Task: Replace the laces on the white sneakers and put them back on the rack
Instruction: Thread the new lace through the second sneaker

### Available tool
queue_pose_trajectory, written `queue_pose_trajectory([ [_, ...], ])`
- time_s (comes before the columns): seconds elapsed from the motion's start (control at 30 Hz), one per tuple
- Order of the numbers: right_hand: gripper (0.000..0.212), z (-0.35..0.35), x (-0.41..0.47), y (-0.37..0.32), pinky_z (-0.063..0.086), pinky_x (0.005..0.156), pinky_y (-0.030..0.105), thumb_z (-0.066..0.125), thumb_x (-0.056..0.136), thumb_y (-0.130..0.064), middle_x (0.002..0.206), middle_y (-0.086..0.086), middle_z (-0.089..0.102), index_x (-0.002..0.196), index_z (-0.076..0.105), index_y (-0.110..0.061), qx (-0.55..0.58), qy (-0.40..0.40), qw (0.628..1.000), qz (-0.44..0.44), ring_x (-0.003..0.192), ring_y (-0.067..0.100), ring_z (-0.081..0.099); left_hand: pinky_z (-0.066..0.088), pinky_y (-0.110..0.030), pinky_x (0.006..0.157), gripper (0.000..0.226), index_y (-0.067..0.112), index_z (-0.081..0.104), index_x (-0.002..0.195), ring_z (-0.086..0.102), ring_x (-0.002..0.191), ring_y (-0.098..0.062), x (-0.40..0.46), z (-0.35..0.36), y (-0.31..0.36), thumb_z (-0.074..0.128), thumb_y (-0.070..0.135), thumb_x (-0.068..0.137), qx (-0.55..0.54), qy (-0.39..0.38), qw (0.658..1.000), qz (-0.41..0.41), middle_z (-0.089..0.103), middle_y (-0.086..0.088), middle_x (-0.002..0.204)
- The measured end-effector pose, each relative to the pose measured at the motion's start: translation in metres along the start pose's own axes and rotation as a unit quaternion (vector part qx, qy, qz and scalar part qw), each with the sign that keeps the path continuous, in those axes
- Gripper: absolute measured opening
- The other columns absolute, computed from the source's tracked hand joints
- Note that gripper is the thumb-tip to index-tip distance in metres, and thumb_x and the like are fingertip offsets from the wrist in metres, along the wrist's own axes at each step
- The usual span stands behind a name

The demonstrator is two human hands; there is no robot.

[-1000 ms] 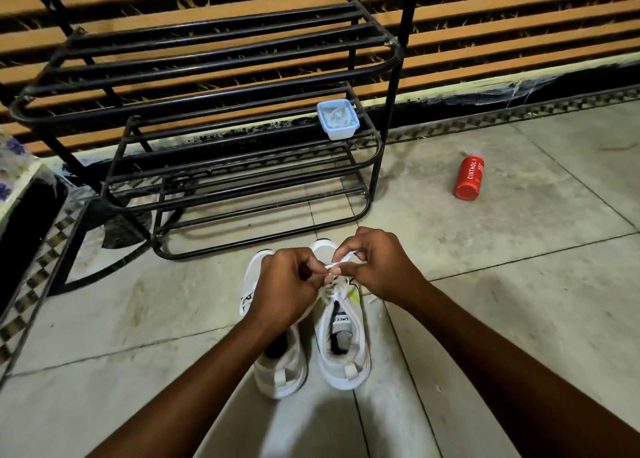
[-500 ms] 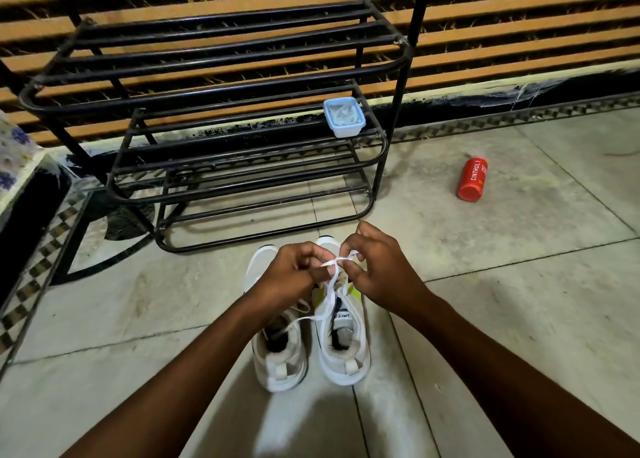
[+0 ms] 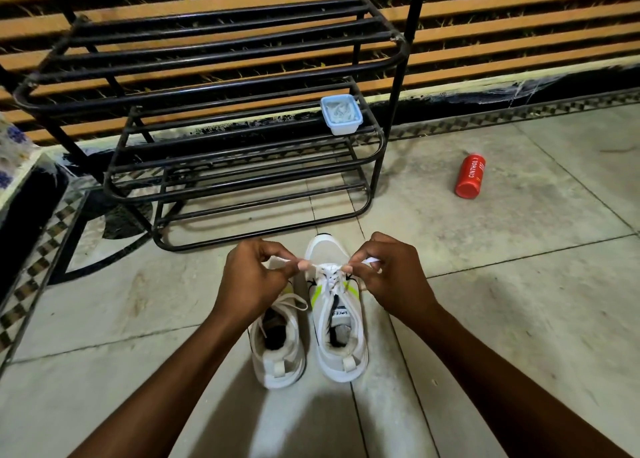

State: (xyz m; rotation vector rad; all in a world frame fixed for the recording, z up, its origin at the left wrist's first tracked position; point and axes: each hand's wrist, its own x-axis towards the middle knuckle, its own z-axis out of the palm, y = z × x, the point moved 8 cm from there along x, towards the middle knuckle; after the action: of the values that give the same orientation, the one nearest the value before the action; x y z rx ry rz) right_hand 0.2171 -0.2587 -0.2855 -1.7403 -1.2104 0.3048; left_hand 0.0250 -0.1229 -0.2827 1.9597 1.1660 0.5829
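Head cam: since half a second ago the hands have pulled apart sideways, so the lace that looped up between them is now drawn flat across the right sneaker. Left hand and right hand each have a tight pinch grip on a lace end, both sneakers sitting on the floor just in front of the rack, left sneaker unlaced-looking. Red can reads "CINTHOL"; tongue label's too blurry.

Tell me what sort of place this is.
Probably a home entryway or porch floor: a black metal shoe rack stands against a slatted wall, and a pair of white sneakers sits on the stone-tiled floor before it.
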Motion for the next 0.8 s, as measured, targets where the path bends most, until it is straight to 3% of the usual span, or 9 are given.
queue_pose_trajectory([
  [0.13,0.022,-0.015,-0.017,0.025,0.039,0.060,0.009,0.087,0.076,-0.015,0.065,-0.014,0.063,0.064,0.069,-0.020,-0.011,0.027,0.994,0.108,0.069,0.001,0.060,0.050,-0.051,0.097,0.019,0.031,0.070,0.064,0.067,0.092,-0.015,-0.014,-0.006,-0.025,0.083,0.044,0.069,0.026,0.059,0.996,-0.058,0.070,0.010,0.081],
  [0.27,0.028,-0.031,-0.033,0.042,0.035,0.051,0.011,0.085,0.073,-0.014,0.049,-0.020,0.057,0.057,0.065,-0.025,-0.058,0.041,0.982,0.175,0.054,-0.001,0.055,0.036,-0.039,0.081,0.025,0.024,0.062,0.063,0.059,0.097,-0.027,-0.031,-0.010,-0.040,0.081,0.021,0.080,0.120,0.107,0.981,-0.104,0.060,0.006,0.082],
  [0.37,0.024,-0.041,-0.043,0.047,0.032,0.045,0.014,0.083,0.071,-0.015,0.045,-0.014,0.056,0.057,0.066,-0.023,-0.092,0.045,0.974,0.204,0.048,0.004,0.054,0.026,-0.038,0.075,0.030,0.028,0.056,0.061,0.054,0.101,-0.032,-0.034,-0.007,-0.048,0.077,0.020,0.081,0.193,0.106,0.971,-0.098,0.056,0.001,0.082],
  [0.47,0.019,-0.044,-0.049,0.050,0.034,0.048,0.023,0.082,0.070,-0.014,0.044,-0.007,0.056,0.058,0.068,-0.019,-0.103,0.044,0.968,0.225,0.047,0.007,0.053,0.026,-0.039,0.074,0.021,0.026,0.062,0.066,0.052,0.098,-0.034,-0.035,-0.003,-0.049,0.076,0.022,0.082,0.227,0.108,0.965,-0.073,0.055,-0.002,0.082],
  [0.6,0.021,-0.043,-0.051,0.054,0.037,0.051,0.024,0.082,0.069,-0.013,0.049,-0.002,0.060,0.057,0.066,-0.019,-0.110,0.041,0.964,0.239,0.053,0.016,0.059,0.023,-0.040,0.070,0.018,0.023,0.061,0.067,0.048,0.091,-0.032,-0.034,0.004,-0.041,0.074,0.020,0.079,0.311,0.116,0.943,-0.028,0.045,0.001,0.080],
  [0.8,0.019,-0.043,-0.054,0.059,0.043,0.055,0.029,0.081,0.070,-0.013,0.050,-0.003,0.059,0.058,0.067,-0.019,-0.116,0.047,0.959,0.255,0.056,0.018,0.061,0.022,-0.041,0.071,0.013,0.020,0.063,0.071,0.047,0.089,-0.031,-0.035,0.007,-0.041,0.073,0.017,0.079,0.346,0.125,0.930,-0.003,0.038,0.004,0.082],
])
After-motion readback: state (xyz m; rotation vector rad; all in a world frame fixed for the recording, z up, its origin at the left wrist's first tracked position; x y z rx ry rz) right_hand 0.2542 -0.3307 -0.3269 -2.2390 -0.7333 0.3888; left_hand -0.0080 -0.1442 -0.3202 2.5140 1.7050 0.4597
